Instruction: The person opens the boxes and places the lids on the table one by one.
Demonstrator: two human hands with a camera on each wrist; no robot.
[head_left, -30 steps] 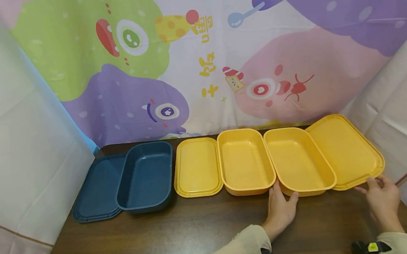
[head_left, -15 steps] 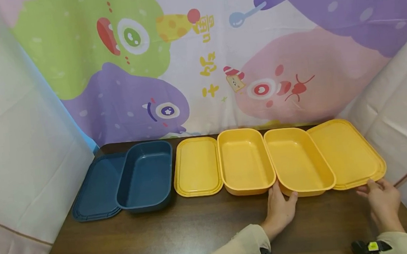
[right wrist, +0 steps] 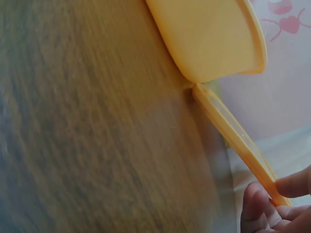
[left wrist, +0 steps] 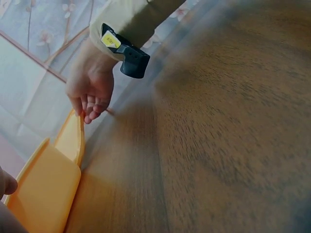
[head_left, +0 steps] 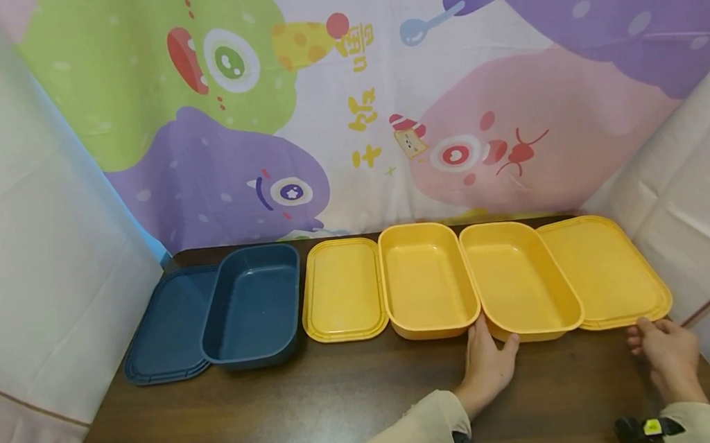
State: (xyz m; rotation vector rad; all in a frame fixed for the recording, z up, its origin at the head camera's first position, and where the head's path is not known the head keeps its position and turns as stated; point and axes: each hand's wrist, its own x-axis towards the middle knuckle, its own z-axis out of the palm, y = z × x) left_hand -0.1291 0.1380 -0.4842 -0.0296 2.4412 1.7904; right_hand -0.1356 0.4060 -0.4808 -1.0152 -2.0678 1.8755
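The right yellow lunch box base (head_left: 522, 278) stands uncovered near the back of the table. At its near left corner my left hand (head_left: 488, 369) holds it, fingers in the gap beside the box and thumb at the front wall. Tight against its right side lies a yellow lid (head_left: 612, 271), partly hidden behind the box. My right hand (head_left: 672, 356) pinches the lid's near right corner. In the right wrist view the lid (right wrist: 235, 138) slants up from the box's foot to the thumb (right wrist: 294, 183) and fingers.
Left of the held box stand another yellow box base (head_left: 430, 281), a small yellow lid (head_left: 344, 290), a dark blue box base (head_left: 252, 306) and a blue lid (head_left: 172, 326) partly behind it. A printed cloth (head_left: 346, 111) hangs behind the brown table (head_left: 283, 422).
The yellow lid's far edge has come down and nearer, so it lies flatter beside the box. My right hand has shifted slightly nearer with the corner. My left hand stays in place.
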